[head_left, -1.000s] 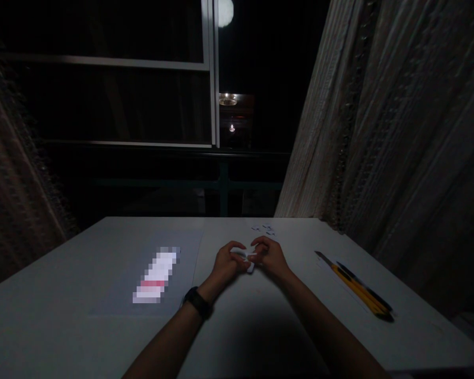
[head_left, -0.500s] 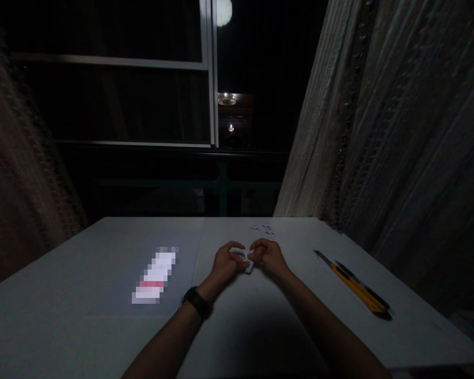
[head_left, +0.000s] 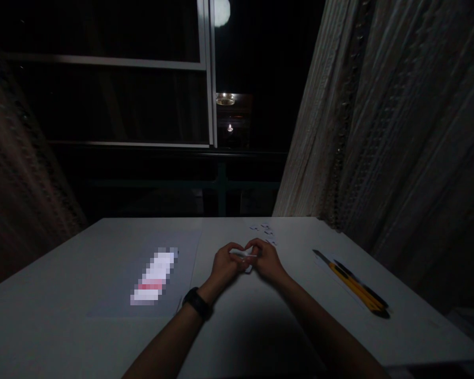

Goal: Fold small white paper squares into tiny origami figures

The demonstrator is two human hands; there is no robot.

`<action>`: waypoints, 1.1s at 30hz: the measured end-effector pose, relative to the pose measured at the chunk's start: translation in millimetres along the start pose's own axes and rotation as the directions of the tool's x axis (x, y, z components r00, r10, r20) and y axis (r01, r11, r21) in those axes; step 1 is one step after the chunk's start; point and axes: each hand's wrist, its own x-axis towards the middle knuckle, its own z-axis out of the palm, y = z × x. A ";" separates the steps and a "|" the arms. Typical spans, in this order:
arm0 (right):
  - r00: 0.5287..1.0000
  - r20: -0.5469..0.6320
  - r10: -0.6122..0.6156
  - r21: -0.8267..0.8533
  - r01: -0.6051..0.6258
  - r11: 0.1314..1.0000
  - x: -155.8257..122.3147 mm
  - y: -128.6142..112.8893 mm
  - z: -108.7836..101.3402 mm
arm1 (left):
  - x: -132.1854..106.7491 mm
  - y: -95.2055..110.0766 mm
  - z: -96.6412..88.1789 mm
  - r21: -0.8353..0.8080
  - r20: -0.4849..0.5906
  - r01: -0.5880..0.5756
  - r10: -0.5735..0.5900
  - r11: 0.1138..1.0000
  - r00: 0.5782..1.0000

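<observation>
My left hand, with a dark watch on its wrist, is closed on a small white piece of paper. My right hand grips the same paper from the other side. The fingertips of both hands meet around it, just above the table, and part of the paper is hidden behind them. Just beyond my right hand lie several small paper slips with dark marks.
On the white table, a phone with a lit, blurred screen lies at left on a large pale sheet. At right are a yellow utility knife and a black pen. Curtains and a dark window stand behind.
My fingertips have drawn together around the paper, and its upper part now shows wider between them. One more marked slip is visible beside my right hand.
</observation>
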 end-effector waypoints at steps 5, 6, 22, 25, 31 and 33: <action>0.999 -0.036 0.014 0.056 -0.012 0.998 4.4 9.8 -0.3 | -0.2 5.3 -0.6 -0.076 0.027 0.014 -0.012 0.997 1.000; 0.999 -0.046 0.011 0.045 -0.008 0.999 5.3 10.9 -1.0 | -0.2 6.6 -1.4 -0.098 0.036 0.028 -0.024 0.995 0.999; 0.995 -0.094 0.044 -0.011 -0.045 0.999 2.9 5.3 -2.3 | -4.8 11.5 -0.8 -0.030 0.050 -0.015 0.017 0.999 0.999; 0.994 -0.071 0.085 0.073 -0.080 0.994 3.8 7.8 -3.9 | -6.1 13.5 0.4 -0.018 0.073 -0.013 0.014 1.000 0.997; 0.989 -0.112 0.092 0.075 -0.084 0.994 4.0 9.6 -2.2 | -4.3 11.8 -0.7 -0.088 0.044 0.017 -0.013 0.996 0.999; 0.992 -0.110 0.063 0.075 -0.055 0.996 4.5 10.0 -0.9 | -3.2 11.1 -2.0 -0.145 0.035 0.029 -0.024 0.989 0.999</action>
